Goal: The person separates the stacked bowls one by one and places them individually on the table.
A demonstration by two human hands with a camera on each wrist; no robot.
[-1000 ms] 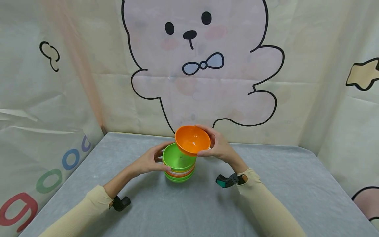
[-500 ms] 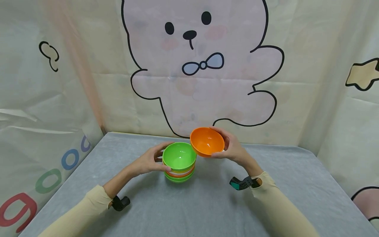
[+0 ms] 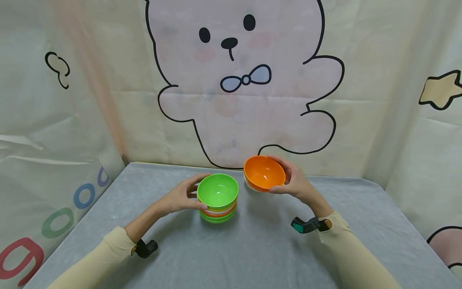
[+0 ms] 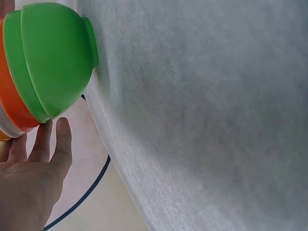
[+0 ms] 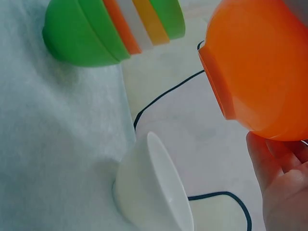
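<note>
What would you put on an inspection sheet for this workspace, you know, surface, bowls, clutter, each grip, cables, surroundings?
Surface: grey-blue cloth covering the table.
Job's things: bowl stack standing on the cloth, from the bottom two green, orange, white, yellow-orange, then green on top; orange bowl held above the cloth; white bowl upright on the cloth, mostly hidden in the head view.
Clutter: nothing seen.
Left grip: holds the left side of the stack.
Right grip: holds the orange bowl by its right side.
Cables: nothing seen.
Surroundings: pale backdrop with a cartoon figure behind, star at right, coloured letters at left.
</note>
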